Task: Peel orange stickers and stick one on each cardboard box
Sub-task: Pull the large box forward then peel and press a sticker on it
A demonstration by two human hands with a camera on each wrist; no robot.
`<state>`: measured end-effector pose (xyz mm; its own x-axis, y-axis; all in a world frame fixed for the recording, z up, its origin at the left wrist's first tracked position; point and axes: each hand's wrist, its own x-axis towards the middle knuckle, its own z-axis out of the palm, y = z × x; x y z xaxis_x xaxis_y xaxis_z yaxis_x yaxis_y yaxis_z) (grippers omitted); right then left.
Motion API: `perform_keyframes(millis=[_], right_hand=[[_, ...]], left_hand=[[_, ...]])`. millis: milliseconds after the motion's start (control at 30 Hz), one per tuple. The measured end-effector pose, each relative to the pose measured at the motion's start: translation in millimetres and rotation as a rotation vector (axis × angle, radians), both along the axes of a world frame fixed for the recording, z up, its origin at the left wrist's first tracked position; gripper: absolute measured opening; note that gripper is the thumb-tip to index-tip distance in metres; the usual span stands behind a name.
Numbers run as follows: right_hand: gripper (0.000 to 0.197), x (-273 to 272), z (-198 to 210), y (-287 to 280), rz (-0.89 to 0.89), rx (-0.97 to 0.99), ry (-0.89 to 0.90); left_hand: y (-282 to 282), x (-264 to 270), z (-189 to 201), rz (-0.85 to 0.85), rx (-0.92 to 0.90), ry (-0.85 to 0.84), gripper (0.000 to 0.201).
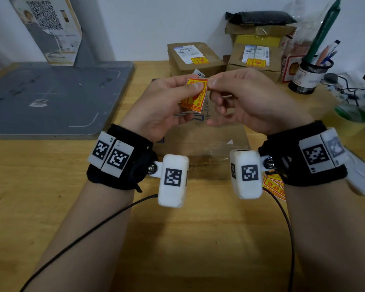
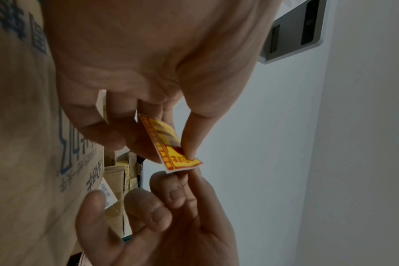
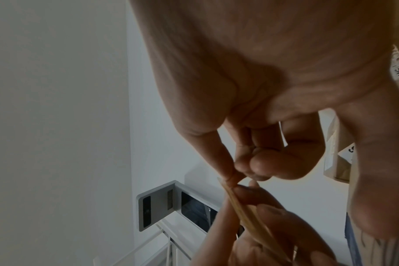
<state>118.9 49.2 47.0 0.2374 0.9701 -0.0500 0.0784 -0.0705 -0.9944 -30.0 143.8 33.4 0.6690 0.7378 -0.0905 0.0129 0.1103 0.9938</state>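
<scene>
Both hands hold one orange and yellow sticker [image 1: 193, 95] above a flat cardboard box [image 1: 200, 138] with blue print. My left hand [image 1: 169, 102] pinches the sticker between thumb and fingers. My right hand [image 1: 238, 95] pinches its top right corner with thumb and forefinger. In the left wrist view the sticker [image 2: 169, 144] shows its printed face, with the right hand [image 2: 171, 207] below it. The right wrist view shows the sticker [image 3: 246, 212] edge-on. Two cardboard boxes at the back, one on the left [image 1: 193, 57] and one on the right [image 1: 255, 60], each carry an orange sticker.
More orange stickers [image 1: 274, 185] lie under my right wrist. A grey mat [image 1: 51, 98] covers the table's left. A mesh pen holder [image 1: 310, 74] and a tape roll [image 1: 352, 119] stand at the right. A black bag [image 1: 259, 17] tops the stacked boxes.
</scene>
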Motion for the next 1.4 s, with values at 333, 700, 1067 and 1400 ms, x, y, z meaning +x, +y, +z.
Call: perform_keyframes(millis=[333, 700, 1067, 1400], right_hand=[[0.021, -3.5, -2.5, 3.9, -0.135, 0.047, -0.108], [0.018, -3.6, -6.4, 6.8, -0.153, 0.092, -0.220], [0.012, 3.6, -3.7, 5.9, -0.244, 0.113, -0.161], [0.010, 9.5, -2.1, 5.1, -0.310, 0.188, 0.082]], left_hand=[[0.6, 4.3, -6.8, 0.217, 0.350, 0.054, 0.006], [-3.2, 3.5, -4.0, 0.150, 0.281, 0.128, 0.014], [3.5, 1.8, -0.5, 0.260, 0.147, 0.036, 0.019], [5.8, 0.8, 0.2, 0.345, 0.051, -0.069, 0.027]])
